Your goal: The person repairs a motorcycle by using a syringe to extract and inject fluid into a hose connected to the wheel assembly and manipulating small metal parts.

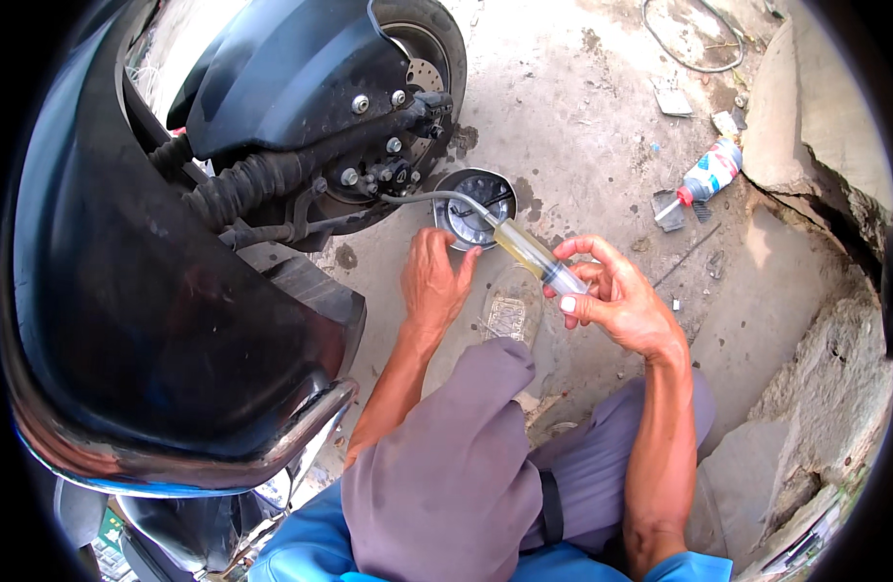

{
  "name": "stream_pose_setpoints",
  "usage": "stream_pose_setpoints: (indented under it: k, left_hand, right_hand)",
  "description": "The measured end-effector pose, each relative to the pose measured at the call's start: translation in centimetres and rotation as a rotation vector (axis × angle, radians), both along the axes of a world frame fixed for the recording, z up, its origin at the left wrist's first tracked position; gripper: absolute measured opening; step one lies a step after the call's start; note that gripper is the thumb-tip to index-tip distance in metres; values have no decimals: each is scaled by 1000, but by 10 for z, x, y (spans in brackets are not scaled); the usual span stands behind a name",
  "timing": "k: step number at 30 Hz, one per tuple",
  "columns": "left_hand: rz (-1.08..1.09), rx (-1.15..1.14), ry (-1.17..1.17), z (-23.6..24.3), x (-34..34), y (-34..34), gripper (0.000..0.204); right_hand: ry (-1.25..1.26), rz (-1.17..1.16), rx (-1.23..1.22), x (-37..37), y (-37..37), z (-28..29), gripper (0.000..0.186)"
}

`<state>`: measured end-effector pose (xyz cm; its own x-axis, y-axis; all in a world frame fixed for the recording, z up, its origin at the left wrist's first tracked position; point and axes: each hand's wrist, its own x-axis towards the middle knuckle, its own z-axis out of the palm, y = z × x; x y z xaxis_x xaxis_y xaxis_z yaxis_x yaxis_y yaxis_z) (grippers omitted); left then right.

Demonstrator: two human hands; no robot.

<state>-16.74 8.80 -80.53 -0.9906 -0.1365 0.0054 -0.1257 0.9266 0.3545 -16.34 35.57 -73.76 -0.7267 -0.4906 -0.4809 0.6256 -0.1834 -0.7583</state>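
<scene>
Right hand [626, 301] first: the fingers are gripping a clear plastic syringe [534, 252], thumb on one side and fingertips on the other, around its near right end. There's yellowish liquid in the barrel, and the whole thing tilts so the nozzle points off to the far left.

Left hand [435, 281] is just left of the syringe, fingers loosely bent and open, thumb held apart from the rest. It's right by the near edge of a round metal pan [442, 229] with something dark inside; can't tell if the thumb actually touches the pan.

From the nozzle, a thin grey hose [432, 197] runs left over the pan to a dark bolted part [396, 177] down by the wheel. That's next to a drilled brake disc [425, 76] and a black tyre [453, 58], with a ribbed rubber boot [247, 189] nearer and to the left. A big glossy black body panel [155, 291] fills the left side.

Over on the far right, a bottle [713, 170] with a red cap lies on the stained concrete ground [582, 126]. Beyond it there's a loop of cable [694, 68], and broken concrete slabs [829, 97] line the right edge.
</scene>
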Motion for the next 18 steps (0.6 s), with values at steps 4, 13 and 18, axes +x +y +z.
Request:
stream_pose_setpoints:
  k: [4, 13, 18]
  left_hand:
    - [-494, -90, -43, -31, -16, 21, 57]
    - [-448, 22, -478, -73, -43, 19, 41]
    - [-338, 383, -290, -37, -42, 20, 21]
  right_hand:
    - [6, -11, -5, -5, -1, 5, 51]
    - [3, -8, -49, -10, 1, 1, 54]
    - [-21, -38, -130, -11, -2, 7, 57]
